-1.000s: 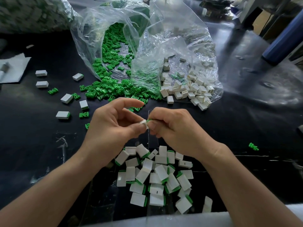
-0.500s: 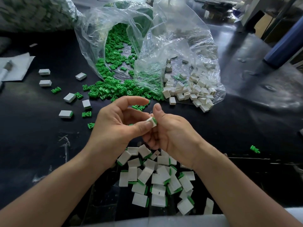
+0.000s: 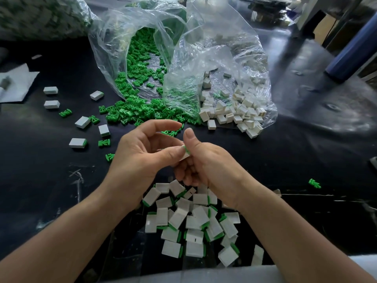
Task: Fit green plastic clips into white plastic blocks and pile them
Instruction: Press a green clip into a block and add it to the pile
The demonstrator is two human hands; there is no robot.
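A white block with a green clip (image 3: pixel 186 152) in it sits between both hands above the black table. My left hand (image 3: pixel 142 154) pinches it from the left with thumb and a finger, the index finger stretched out above. My right hand (image 3: pixel 206 162) holds it from the right, thumb raised beside the clip, other fingers curled below. A pile of fitted blocks (image 3: pixel 193 219) lies on the table under my wrists. Loose green clips (image 3: pixel 134 113) spill from a clear bag, and empty white blocks (image 3: pixel 234 111) spill from a second clear bag.
Several fitted blocks (image 3: pixel 78 143) and stray clips (image 3: pixel 104 143) lie scattered at the left. One green clip (image 3: pixel 314 183) lies alone at the right. White paper (image 3: pixel 17 82) sits at the far left, a dark blue roll (image 3: pixel 350 52) at the right.
My right hand has turned from fingers-over to thumb-up beside the block. The clip's green end now shows at the block's top. Both hands stayed above the pile.
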